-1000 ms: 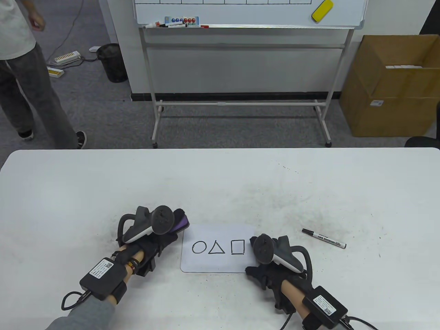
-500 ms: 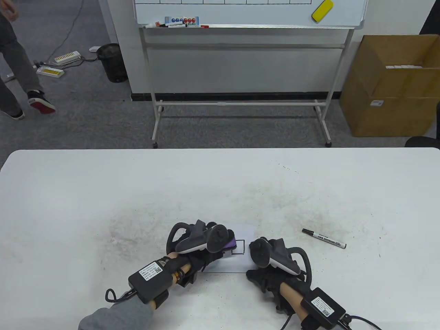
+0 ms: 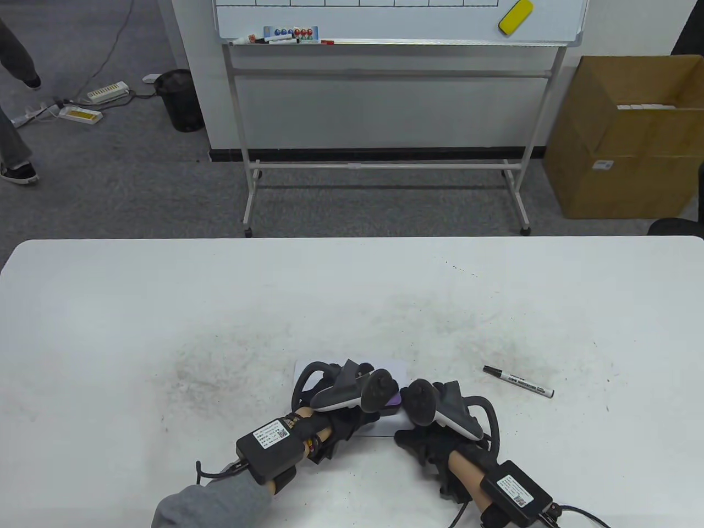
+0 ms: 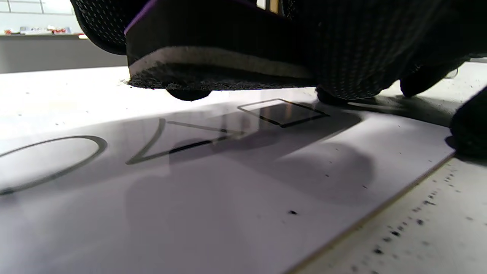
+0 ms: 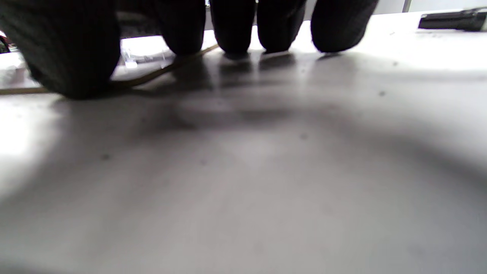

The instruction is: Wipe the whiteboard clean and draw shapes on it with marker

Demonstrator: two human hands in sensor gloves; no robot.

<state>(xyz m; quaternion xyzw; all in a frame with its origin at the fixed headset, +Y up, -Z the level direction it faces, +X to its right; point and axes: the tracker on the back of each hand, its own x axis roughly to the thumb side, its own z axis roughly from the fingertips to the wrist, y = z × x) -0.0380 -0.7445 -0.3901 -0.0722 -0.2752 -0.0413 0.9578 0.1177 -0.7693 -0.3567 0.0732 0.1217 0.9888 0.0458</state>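
Note:
A small whiteboard [image 3: 391, 367] lies flat on the table, mostly covered by my hands. In the left wrist view the whiteboard [image 4: 236, 198] shows a drawn circle [image 4: 49, 161], triangle [image 4: 179, 142] and square [image 4: 283, 112], all whole. My left hand [image 3: 379, 412] grips a purple-backed eraser [image 3: 394, 400] over the board's right part. Seen from the left wrist, the eraser [image 4: 213, 61] has its black felt facing down, low above the square. My right hand [image 3: 410, 440] rests at the board's right edge, its fingertips [image 5: 232, 34] pressing down. A black marker [image 3: 518, 381] lies to the right.
The white table [image 3: 165, 308] is smudged with dark dust around the board. Beyond its far edge stand a large wheeled whiteboard [image 3: 396, 22] and a cardboard box [image 3: 621, 137]. A person's legs [image 3: 14, 137] are at the far left.
My left hand has carried the eraser rightwards, from beside the board's left edge to over its right part. The right hand has stayed put. The person behind has walked off to the left.

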